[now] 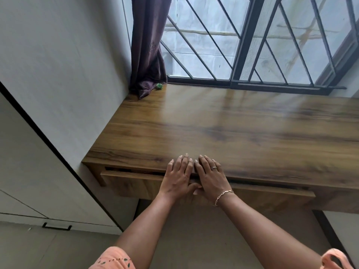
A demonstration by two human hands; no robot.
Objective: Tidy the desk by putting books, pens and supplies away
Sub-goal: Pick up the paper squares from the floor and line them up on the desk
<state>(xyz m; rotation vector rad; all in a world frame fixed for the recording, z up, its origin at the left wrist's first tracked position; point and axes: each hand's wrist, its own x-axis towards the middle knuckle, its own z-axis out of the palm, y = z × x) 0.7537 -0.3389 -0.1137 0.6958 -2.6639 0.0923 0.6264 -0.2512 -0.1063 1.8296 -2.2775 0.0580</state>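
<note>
Wooden desk (242, 123) under a barred window (252, 39). Left hand (177, 176) and right hand (212, 176) side by side, fingers straight, flat on the desk's front edge, above the drawer (132, 183). Drawer slightly out, dark gap showing. Bracelet (223, 196) on the right wrist. Purple curtain (147, 45) in the far left corner, small green object (159, 86) beside its hem.

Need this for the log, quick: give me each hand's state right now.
Left hand: open, fingers flat on the wooden desk front edge, holding nothing.
Right hand: open, fingers flat on the same edge above the drawer, holding nothing.
</note>
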